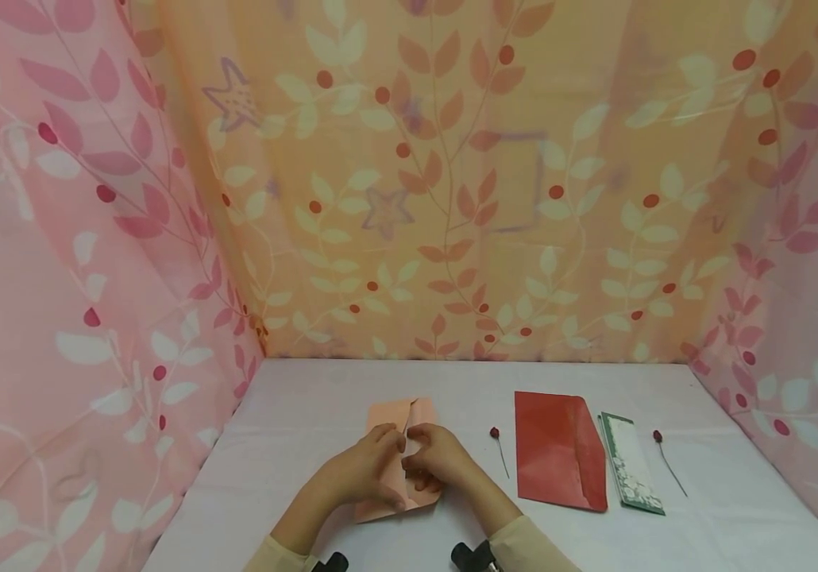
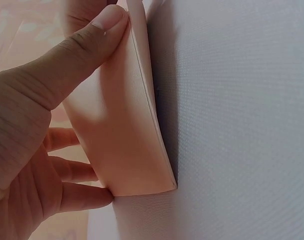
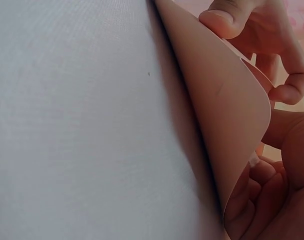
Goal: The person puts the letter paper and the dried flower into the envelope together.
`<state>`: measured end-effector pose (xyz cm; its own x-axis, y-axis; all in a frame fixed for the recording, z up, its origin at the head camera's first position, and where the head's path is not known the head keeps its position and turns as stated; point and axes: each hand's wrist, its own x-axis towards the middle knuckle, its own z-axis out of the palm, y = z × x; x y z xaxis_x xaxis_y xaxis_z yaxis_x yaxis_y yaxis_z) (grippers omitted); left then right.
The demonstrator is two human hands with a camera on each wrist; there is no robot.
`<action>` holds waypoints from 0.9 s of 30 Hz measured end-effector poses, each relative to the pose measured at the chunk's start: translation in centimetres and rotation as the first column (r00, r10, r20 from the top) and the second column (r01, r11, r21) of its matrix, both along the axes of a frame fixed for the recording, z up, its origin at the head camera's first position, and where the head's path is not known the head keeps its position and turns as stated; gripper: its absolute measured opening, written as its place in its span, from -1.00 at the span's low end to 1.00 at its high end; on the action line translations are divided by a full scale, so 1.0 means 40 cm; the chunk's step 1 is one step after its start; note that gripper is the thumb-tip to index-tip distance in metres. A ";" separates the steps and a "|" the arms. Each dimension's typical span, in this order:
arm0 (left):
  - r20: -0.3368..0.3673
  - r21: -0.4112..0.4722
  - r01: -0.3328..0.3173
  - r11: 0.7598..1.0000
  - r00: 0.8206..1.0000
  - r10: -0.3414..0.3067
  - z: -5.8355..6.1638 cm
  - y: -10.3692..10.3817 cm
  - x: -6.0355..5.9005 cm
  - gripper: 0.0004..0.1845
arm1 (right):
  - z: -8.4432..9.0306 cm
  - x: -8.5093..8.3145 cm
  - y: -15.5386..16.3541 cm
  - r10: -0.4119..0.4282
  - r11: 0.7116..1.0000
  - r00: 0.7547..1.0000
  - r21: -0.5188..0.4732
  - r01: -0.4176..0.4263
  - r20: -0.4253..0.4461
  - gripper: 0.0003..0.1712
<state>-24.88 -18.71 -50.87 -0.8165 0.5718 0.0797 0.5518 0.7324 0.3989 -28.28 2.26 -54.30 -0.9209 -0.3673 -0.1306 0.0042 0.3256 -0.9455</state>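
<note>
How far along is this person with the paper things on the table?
Early, it seems. In hand: the left hand and right hand both pinch the pink envelope, bending its paper up off the white table. Untouched to the right lie the red envelope, a green patterned card and two red-headed pins. Whether anything is inside the pink envelope cannot be seen.

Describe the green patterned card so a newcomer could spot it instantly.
Start at the white table and find the red envelope right of the hands. The green patterned card lies just beyond its right edge, with a red-headed pin on its far side. It is the only narrow strip, green-bordered with a pale floral middle.
</note>
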 end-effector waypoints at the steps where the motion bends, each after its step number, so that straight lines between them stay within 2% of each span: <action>1: 0.000 -0.001 0.001 1.000 1.000 -0.001 0.000 -0.001 -0.001 -0.13 | 0.000 0.000 -0.002 0.001 1.000 1.000 0.004 -0.001 -0.005 -0.20; 7: -0.026 0.007 0.017 1.000 1.000 -0.017 0.001 -0.002 -0.001 -0.14 | 0.011 0.008 -0.010 0.021 0.999 1.000 0.032 -0.020 -0.023 -0.21; 14: -0.009 0.011 0.009 1.000 1.000 -0.009 0.005 0.003 0.002 -0.15 | 0.037 0.022 0.012 0.027 0.995 0.995 0.102 -0.017 -0.097 -0.29; 16: -0.012 0.001 0.004 1.000 1.000 -0.004 0.004 0.004 0.002 -0.14 | 0.041 0.026 0.019 0.036 0.994 0.995 0.107 -0.026 -0.093 -0.32; 24: -0.003 -0.019 -0.007 1.000 1.000 0.007 0.002 0.008 0.002 -0.13 | 0.056 0.046 0.057 0.137 0.984 0.980 0.134 -0.117 -0.146 -0.44; 27: -0.017 -0.024 -0.006 1.000 1.000 0.006 0.003 0.010 0.001 -0.13 | 0.066 0.062 0.077 0.150 0.983 0.975 0.135 -0.128 -0.167 -0.47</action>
<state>-24.84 -18.30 -50.76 -0.8185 0.5688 0.0801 0.5540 0.7449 0.3718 -25.81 5.32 -51.64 -0.8746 -0.4843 -0.0238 -0.2115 0.4252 -0.8800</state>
